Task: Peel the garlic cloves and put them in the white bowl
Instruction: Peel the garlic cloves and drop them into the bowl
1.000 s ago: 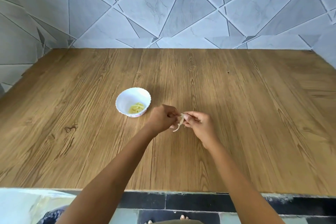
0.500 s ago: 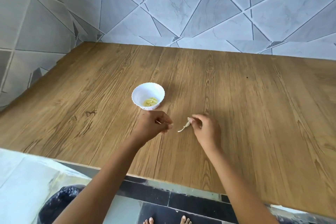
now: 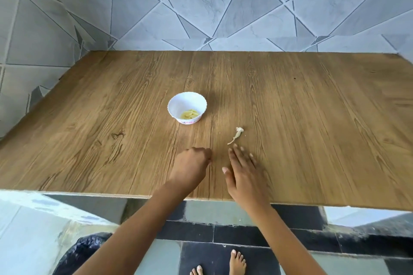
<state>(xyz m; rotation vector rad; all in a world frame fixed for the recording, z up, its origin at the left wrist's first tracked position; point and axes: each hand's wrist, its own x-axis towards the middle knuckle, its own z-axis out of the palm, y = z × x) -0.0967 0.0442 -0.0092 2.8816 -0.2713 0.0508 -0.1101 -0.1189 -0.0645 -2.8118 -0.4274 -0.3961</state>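
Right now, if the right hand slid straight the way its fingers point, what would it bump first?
Probably the garlic skin scrap, lying just ahead of the right hand; the white bowl sits further left.

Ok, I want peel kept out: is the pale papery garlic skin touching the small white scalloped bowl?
Apart. Head view shows bare wooden table between the garlic skin and the white bowl.

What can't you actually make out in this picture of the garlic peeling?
Head view only:
- Left hand: fingers curl under it, so the back of the hand hides whether it holds a clove.
- Peeled cloves in the white bowl: too small to count.
- Pale scrap on the table: too small to tell skin from stem.
- Dark bag on the floor: cut off by the bottom edge.
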